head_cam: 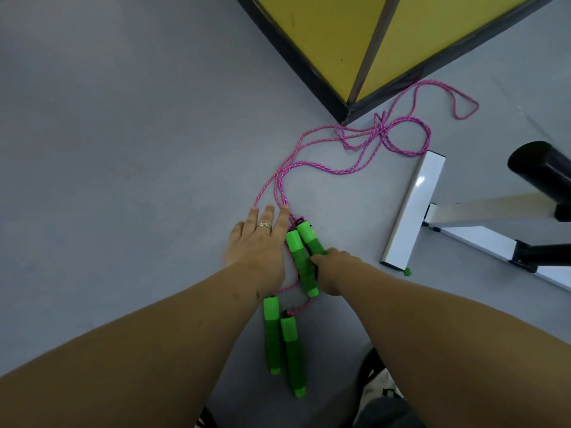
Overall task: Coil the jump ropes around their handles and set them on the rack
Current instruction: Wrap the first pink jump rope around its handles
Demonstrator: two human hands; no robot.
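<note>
On the grey floor (123, 149), the left hand (256, 248) lies flat with its fingers straight and spread, a ring on one finger, pressing down over the pink braided cords (309, 168) just where they run toward the handles. Nothing is gripped by it.

Just right of it lies the upper pair of bright green foam-covered jump-rope handles (301, 257), side by side and touching. The right hand (332, 270) is curled around the right-hand handle of that pair, at its lower part. Below the hands, nearer the person, a second pair of green handles (282, 341) lies untouched on the floor, with a short run of pink cord leading up from it.

The cords stretch away loose and uncoiled, tangling in loops near the corner of a yellow panel with a dark frame (355, 41). Further right stands a white metal frame foot (414, 211) with a black padded roller (540, 168); whether this belongs to the rack I cannot tell.

This looks like the very start: gathering one rope's handles. Next, the pair likely needs lifting together and the cord drawing free of the tangle before winding.
</note>
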